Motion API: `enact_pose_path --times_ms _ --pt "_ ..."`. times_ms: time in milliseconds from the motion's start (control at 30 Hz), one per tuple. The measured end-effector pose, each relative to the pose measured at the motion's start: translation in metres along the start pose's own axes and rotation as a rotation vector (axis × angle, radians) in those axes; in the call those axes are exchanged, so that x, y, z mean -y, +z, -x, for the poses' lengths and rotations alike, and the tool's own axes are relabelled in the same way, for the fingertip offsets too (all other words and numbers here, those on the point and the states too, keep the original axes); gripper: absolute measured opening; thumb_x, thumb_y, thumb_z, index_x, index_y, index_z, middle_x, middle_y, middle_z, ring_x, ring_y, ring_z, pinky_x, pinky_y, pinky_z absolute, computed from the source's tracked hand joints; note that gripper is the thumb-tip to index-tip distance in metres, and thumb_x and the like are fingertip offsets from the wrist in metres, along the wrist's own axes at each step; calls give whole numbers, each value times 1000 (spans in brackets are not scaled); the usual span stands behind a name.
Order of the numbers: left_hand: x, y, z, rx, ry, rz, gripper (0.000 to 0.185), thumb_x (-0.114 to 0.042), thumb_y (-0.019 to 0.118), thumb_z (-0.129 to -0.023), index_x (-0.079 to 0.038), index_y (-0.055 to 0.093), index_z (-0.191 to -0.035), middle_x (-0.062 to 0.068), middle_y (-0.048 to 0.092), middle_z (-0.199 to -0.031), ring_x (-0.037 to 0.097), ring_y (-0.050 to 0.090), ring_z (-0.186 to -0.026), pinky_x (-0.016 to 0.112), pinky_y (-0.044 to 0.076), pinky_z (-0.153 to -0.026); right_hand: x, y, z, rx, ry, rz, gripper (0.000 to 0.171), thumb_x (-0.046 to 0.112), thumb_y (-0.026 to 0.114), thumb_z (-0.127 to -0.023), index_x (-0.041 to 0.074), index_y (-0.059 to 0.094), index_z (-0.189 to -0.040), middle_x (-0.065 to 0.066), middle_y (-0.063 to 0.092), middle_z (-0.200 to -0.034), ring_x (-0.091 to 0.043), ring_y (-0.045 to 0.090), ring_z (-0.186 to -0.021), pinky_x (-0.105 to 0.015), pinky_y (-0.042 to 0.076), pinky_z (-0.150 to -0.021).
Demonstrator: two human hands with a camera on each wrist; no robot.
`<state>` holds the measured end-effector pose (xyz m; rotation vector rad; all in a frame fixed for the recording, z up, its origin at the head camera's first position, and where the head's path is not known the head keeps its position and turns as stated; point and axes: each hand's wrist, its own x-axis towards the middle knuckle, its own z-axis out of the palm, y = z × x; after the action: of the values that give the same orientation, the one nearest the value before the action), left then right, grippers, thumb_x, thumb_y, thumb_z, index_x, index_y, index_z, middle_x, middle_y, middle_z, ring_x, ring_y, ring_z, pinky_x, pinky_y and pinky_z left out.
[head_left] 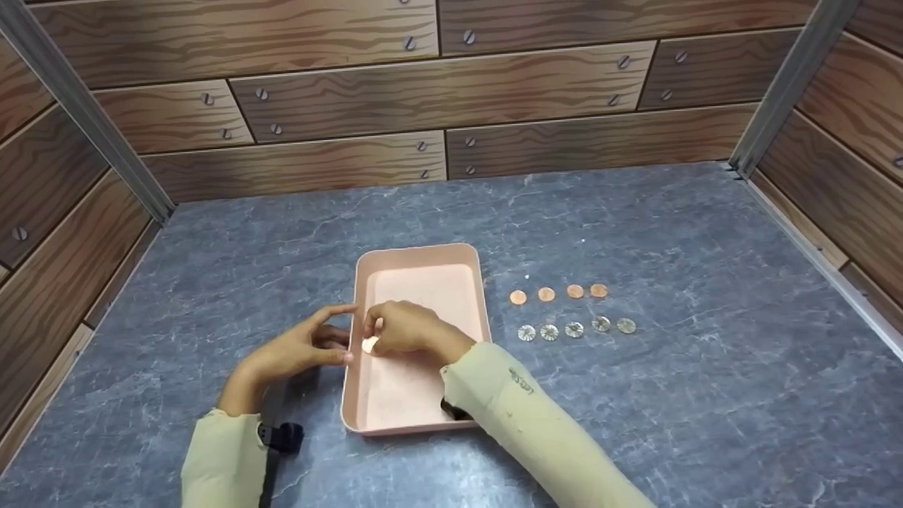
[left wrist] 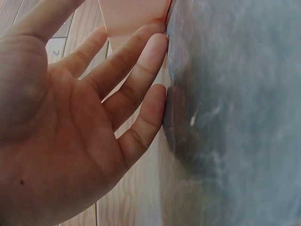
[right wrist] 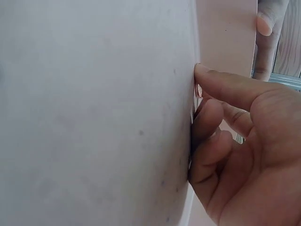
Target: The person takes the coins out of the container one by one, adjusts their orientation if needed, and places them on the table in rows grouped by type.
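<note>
A shallow pink tray [head_left: 416, 416] lies on the table. Inside it, near the left wall, my right hand [head_left: 405, 328] pinches a copper-coloured coin [head_left: 370, 344] between thumb and fingers, low at the tray's floor. The right wrist view shows the curled fingers against that floor, with a reddish sliver of the coin [right wrist: 199, 90] by the thumb tip. My left hand [head_left: 293, 349] is at the tray's left rim, its thumb and index fingertips touching it. In the left wrist view, the left hand's fingers [left wrist: 136, 77] are spread and loosely bent, holding nothing.
Right of the tray, several copper-coloured coins [head_left: 546, 294] lie in a row. Nearer me is a second row of several silver-coloured coins [head_left: 549, 332]. Wood-patterned panels [head_left: 444, 92] enclose the blue-grey marbled table [head_left: 705, 296] at the back and sides.
</note>
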<state>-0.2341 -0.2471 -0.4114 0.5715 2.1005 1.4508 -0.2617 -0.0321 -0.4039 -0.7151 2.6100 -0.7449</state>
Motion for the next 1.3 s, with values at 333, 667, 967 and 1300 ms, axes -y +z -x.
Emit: enact_pose_path --times_ms 333,667,967,1300 --pt "0 0 0 -4 1 3 82 -16 71 -88 -3 20 -150 34 54 -130 21 61 -110 21 49 -91 -3 0 -1 8 -50 -103 22 2 71 -76 8 66 -97 7 51 -70 -7 46 -57 -19 36 -52" --pt "0 0 1 2 6 -14 82 -18 71 -88 -3 19 -151 34 53 -131 31 59 -117 20 48 -91 -3 0 0 14 -43 -137 22 0 69 -78 9 65 -97 6 53 -68 -7 47 -48 -20 38 -45" --pt "2 0 -1 -3 -4 -10 82 -18 71 -88 -4 20 -151 33 54 -130 22 60 -113 20 48 -91 -3 -2 1 56 -66 -257 20 -5 64 -80 3 64 -99 3 54 -60 -9 50 -48 -19 41 -43" --pt "1 0 -2 -5 -17 -10 82 -19 71 -88 -6 20 -151 32 53 -132 22 61 -113 24 49 -92 -4 -19 2 70 -26 -384 22 -5 63 -83 6 65 -102 -2 61 -68 -14 56 -54 -23 45 -48"
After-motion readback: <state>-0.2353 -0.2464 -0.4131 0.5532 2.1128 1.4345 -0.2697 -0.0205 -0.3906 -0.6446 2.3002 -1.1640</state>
